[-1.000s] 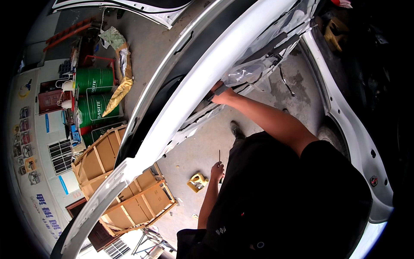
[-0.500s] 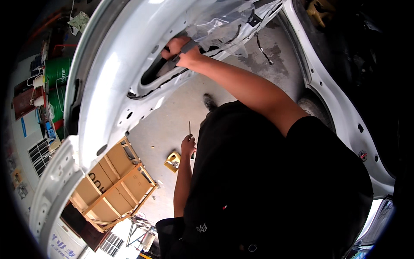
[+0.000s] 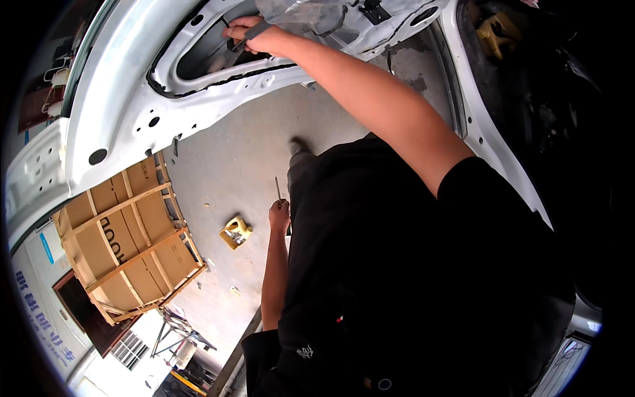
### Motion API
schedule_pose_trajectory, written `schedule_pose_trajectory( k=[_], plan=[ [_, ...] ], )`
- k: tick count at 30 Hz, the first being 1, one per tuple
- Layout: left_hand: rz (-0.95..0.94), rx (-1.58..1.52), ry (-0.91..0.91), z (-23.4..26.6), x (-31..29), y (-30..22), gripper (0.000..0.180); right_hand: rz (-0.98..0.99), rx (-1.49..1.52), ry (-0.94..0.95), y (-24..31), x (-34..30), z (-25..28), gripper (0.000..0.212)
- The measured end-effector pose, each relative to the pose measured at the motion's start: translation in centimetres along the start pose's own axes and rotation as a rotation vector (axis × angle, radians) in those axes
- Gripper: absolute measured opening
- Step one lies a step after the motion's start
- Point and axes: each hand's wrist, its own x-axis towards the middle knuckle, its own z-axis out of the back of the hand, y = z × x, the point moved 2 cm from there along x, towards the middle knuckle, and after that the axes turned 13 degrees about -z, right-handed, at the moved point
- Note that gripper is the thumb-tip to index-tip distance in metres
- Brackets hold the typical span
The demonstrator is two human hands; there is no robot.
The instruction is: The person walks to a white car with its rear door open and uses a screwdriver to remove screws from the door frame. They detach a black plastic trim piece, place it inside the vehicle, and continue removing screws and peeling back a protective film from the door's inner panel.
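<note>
My right hand (image 3: 253, 36) reaches across to the inner side of a white car door (image 3: 231, 90), at its large opening (image 3: 205, 56) edged with black sealant. Its fingers are closed around a small dark piece (image 3: 237, 45) whose kind I cannot make out. A grey band (image 3: 259, 30) crosses the back of that hand. Clear plastic sheeting (image 3: 301, 12) hangs loose on the door beside it. Low at my left side, my left hand (image 3: 280, 215) grips a screwdriver (image 3: 277, 188), its thin shaft pointing up and the handle mostly hidden by the fingers.
A wood-framed cardboard crate (image 3: 132, 231) stands on the floor at left. Near my left hand lies a cut yellow jug (image 3: 235, 232) with small items in it. The car's body frame (image 3: 473, 112) curves along the right, with another yellow container (image 3: 496, 34) inside.
The view has shifted, so door and crate appear higher or further left. My right hand has come partly out of the door opening, showing its fingers. My left hand keeps the screwdriver.
</note>
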Motion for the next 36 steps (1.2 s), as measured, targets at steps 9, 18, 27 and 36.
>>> schedule_pose_trajectory(
  k=[9,18,27,36],
  plan=[
    [-0.126,0.008,0.11,7.4,2.4,-3.4,0.027,0.165,-0.033,-0.35,-1.3,-6.3,0.4,0.027],
    [-0.585,-0.439,0.381,11.1,4.2,-16.6,0.034,-0.159,-0.032,-0.079,-16.2,-26.5,-10.1,0.037],
    [-0.536,-0.437,0.732,1.2,3.8,-19.5,0.039,-0.429,0.276,-0.537,-15.4,-37.5,-4.0,0.032],
    [-0.212,0.53,0.726,0.3,11.4,0.4,0.039,-0.215,0.712,-1.235,-14.1,-46.0,19.4,0.033]
  ],
)
